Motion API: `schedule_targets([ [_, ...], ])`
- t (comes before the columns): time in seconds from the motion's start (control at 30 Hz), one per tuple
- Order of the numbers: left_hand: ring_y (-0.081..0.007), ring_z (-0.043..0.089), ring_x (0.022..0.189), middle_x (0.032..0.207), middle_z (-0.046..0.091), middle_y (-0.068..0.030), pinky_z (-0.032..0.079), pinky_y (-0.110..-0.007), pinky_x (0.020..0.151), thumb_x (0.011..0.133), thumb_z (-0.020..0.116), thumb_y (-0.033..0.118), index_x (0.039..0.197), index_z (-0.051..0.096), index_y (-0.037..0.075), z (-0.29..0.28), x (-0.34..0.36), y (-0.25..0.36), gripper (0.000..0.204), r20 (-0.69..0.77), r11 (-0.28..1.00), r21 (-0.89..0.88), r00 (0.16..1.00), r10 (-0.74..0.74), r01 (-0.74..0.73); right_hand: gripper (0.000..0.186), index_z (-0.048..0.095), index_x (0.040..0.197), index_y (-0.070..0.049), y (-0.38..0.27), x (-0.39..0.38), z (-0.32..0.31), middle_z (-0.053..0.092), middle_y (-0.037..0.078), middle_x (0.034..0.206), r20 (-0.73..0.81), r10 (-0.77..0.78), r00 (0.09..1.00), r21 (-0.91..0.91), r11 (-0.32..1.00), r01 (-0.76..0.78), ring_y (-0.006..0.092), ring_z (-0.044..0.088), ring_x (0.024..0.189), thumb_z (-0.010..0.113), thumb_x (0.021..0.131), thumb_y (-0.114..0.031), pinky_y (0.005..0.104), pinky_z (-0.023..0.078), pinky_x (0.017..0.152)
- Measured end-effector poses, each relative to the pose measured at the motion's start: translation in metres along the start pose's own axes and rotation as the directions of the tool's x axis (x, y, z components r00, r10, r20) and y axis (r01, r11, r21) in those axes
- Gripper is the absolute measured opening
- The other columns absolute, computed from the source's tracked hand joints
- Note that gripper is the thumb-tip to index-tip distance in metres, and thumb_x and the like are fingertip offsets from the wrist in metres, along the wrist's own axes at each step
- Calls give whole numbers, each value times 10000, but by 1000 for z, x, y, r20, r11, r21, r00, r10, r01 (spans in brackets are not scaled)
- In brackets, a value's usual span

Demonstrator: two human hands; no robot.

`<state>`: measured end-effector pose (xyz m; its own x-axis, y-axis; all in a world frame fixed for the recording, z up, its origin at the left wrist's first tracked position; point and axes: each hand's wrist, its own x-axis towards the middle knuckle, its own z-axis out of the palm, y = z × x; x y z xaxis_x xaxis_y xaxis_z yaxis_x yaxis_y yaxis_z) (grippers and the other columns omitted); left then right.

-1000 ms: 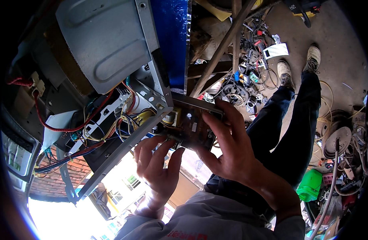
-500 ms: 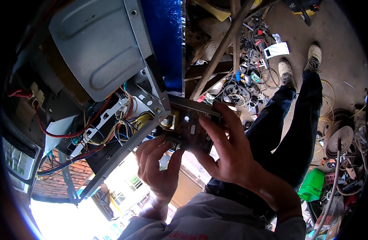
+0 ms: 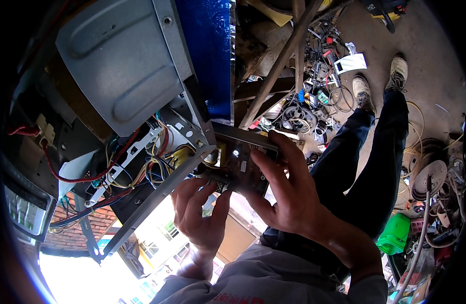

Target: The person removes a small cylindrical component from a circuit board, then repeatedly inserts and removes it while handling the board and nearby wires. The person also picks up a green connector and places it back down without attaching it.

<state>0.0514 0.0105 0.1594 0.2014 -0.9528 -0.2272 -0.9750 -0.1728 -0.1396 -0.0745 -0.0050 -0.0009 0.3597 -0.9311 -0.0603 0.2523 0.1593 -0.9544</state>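
An opened metal appliance with a grey embossed plate [image 3: 119,71] fills the left side, and bundled coloured wires [image 3: 164,159] show inside its frame. At the corner of that frame is a dark, box-like panel [image 3: 244,164] with a metal rim and a small white label. My right hand [image 3: 299,195] is closed round the panel's right end, fingers over its top edge and thumb below. My left hand [image 3: 200,205] is at the panel's lower left, fingers curled and thumb tip close to them. Whatever lies between those fingertips is dark and partly hidden.
A blue sheet [image 3: 207,55] stands behind the appliance. Wooden bars [image 3: 276,66] cross beside a heap of cables and parts [image 3: 319,101] on the floor. At the lower right are a green plastic bin [image 3: 395,234] and a round metal disc [image 3: 430,177]. My legs extend toward the upper right.
The appliance's frame and plate have shifted slightly left and down in the picture. Both hands stay at the panel with nearly the same grip.
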Motion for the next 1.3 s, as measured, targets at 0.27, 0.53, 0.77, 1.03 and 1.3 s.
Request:
schedule_targets([
  [0.27,-310,696,1039,1123,734,-151,552,-395,903,701,895,-47,1037,734,9,1,1,3,377,8,1000,-4,1000,0,0,801,499,1507,-2,-2,0,-3,420,335,1487,19,27,999,6,1000,-27,438,606,1270,909,829,-122,397,599,891],
  [0.53,-302,695,1043,1125,733,-151,559,-384,876,701,896,-48,1025,730,8,2,2,2,368,4,1000,-11,1000,-5,5,775,514,1489,13,-1,1,-2,421,339,1488,6,9,1000,-17,1000,-8,448,588,1295,905,837,-137,395,601,889],
  [0.77,-306,694,1061,1146,718,-165,568,-376,860,727,889,-47,1037,721,6,4,0,1,357,-2,999,-39,1000,-12,12,722,554,1451,28,-1,2,-1,441,357,1458,-26,8,1000,5,1000,-8,401,656,1074,879,828,-137,460,587,866],
  [1.03,-300,693,1057,1144,711,-169,570,-370,856,732,896,-47,1040,716,2,5,-1,1,361,0,999,-50,1000,-13,13,752,537,1467,25,-2,3,-4,426,338,1491,17,17,1000,-30,999,-16,463,583,1305,907,831,-133,395,607,882],
  [1.3,-299,676,1054,1158,710,-164,544,-383,882,705,902,-59,1050,713,5,6,-1,0,398,-2,999,-43,1000,0,0,768,527,1472,23,-2,4,-6,427,342,1485,21,4,1000,-62,998,-3,456,593,1298,909,825,-137,395,626,863],
])
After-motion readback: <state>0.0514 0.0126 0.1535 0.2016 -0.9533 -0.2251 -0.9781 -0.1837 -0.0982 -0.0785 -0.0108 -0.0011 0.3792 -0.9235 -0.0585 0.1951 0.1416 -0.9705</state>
